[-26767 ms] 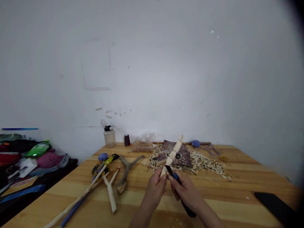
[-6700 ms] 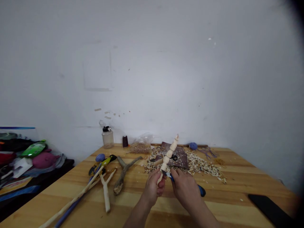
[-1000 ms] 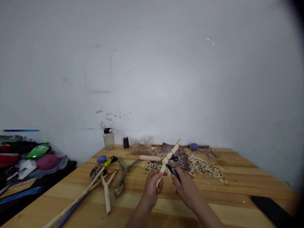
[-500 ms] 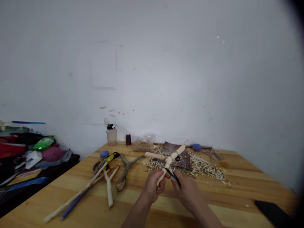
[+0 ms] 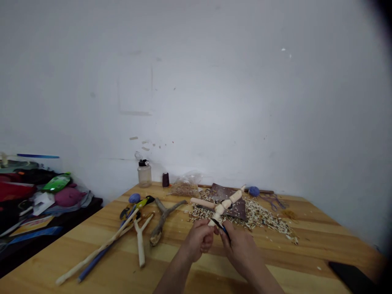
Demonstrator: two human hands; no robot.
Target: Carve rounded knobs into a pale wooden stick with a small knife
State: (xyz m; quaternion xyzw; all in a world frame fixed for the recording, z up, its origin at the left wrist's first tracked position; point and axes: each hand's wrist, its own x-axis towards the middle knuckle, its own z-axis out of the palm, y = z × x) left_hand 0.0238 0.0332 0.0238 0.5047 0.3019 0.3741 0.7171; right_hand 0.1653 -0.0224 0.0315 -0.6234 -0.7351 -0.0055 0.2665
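My left hand point(image 5: 200, 239) is closed round the lower end of a peeled, pale forked stick point(image 5: 226, 203), whose two arms point left and up to the right. The right arm of the stick has ring-like notches. In my right hand point(image 5: 237, 245) is a knife point(image 5: 221, 226) with a dark blade and a blue and black handle; its blade lies against the stick just above my left fingers. Beneath the stick, a dark brown sheet point(image 5: 239, 209) lies among many wood shavings point(image 5: 263, 214).
Left on the table point(image 5: 101, 220) are a barked forked branch point(image 5: 162, 220), a pale forked stick point(image 5: 140, 243), long sticks point(image 5: 92, 255) and a yellow-black tool point(image 5: 143, 202). Behind stand a bottle point(image 5: 144, 174) and dark spool point(image 5: 165, 179). A black flat object point(image 5: 352, 275) lies right.
The forked stick has shifted slightly down and right, and less of its lower end shows at my left hand. Both hands remain near the same place, still holding stick and knife.
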